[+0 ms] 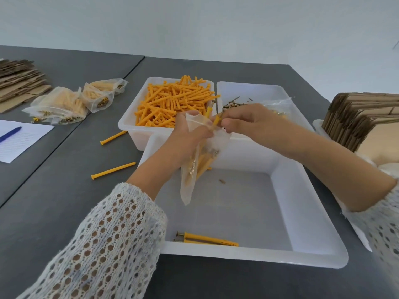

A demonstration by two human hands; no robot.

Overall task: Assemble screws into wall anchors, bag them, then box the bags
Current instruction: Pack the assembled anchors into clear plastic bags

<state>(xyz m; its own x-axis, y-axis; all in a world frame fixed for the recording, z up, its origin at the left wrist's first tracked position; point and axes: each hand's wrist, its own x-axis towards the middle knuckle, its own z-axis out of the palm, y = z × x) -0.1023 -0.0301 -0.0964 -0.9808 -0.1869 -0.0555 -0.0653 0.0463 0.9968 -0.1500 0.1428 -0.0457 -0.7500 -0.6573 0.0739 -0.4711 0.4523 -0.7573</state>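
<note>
Two hands meet over the far edge of the near tray (313, 251), working one clear plastic bag (190, 178). The left hand (190, 134) grips the bag by its open mouth, fingers curled round the film, so that the bag hangs down into the tray with a bundle of yellow anchors and brassy screw heads showing through it. The right hand (244, 119) pinches a single yellow anchor (216, 121) between thumb and fingertips at the bag's mouth; whether its tip is already inside the film I cannot tell. At 6 o'clock from the bag, on the floor of the near tray, lie two assembled anchors with screws (207, 239), touching each other, and one small brown piece sits alone near the middle of the tray. At 12 o'clock stands a second white tray heaped with loose yellow anchors (172, 102), and at 1 o'clock, just beside it, a third tray (259, 89) holding a thin scatter of screws (233, 103) and another clear bag partly hidden behind the right hand. At 9 o'clock two stray anchors (113, 169) lie on the grey worktop (64, 201). Farther out at 10 o'clock rest three filled bags (71, 102), close together, with flattened cardboard (19, 80) stacked beyond them and a sheet of lined paper with a blue pen (9, 134) below. At 3 o'clock stands another stack of folded cardboard (362, 117). Both forearms wear white open-knit sleeves (108, 244).
</note>
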